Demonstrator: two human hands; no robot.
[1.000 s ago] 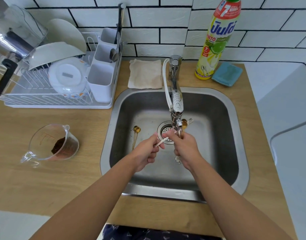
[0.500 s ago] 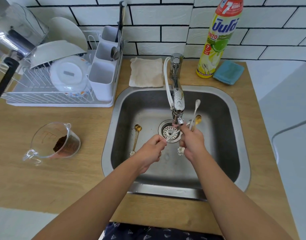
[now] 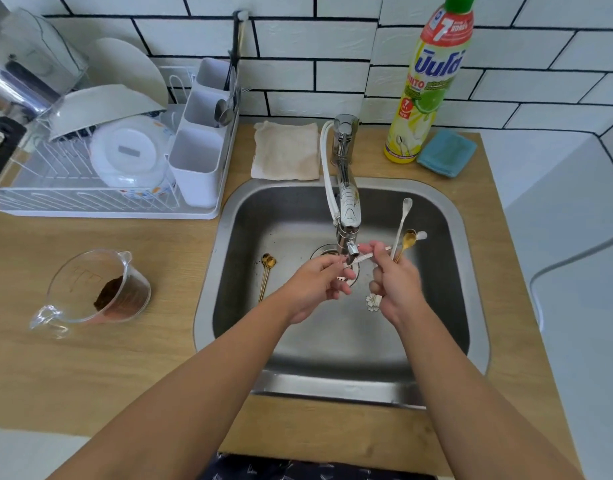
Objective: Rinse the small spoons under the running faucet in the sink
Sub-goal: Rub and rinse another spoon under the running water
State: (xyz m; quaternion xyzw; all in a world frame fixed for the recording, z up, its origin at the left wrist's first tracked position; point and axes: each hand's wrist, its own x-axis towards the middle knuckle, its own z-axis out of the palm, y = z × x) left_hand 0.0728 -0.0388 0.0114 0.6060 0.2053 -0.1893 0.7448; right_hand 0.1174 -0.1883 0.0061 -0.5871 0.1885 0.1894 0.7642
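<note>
Small spoons [image 3: 403, 237] fan upward from the clenched right hand [image 3: 396, 289] under the faucet [image 3: 348, 209], left hand [image 3: 315, 282] pinching one handle; another gold spoon [image 3: 266, 275] lies along the sink's [image 3: 471, 271] left wall.

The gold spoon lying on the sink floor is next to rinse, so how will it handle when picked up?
The gold spoon looks thin and metallic, so probably stiff and light. It lies flat on the wet-looking steel sink, so likely slippery and hard to pinch; lifting by the raised bowl end may be easier. Its narrow handle could twist between fingers.
</note>
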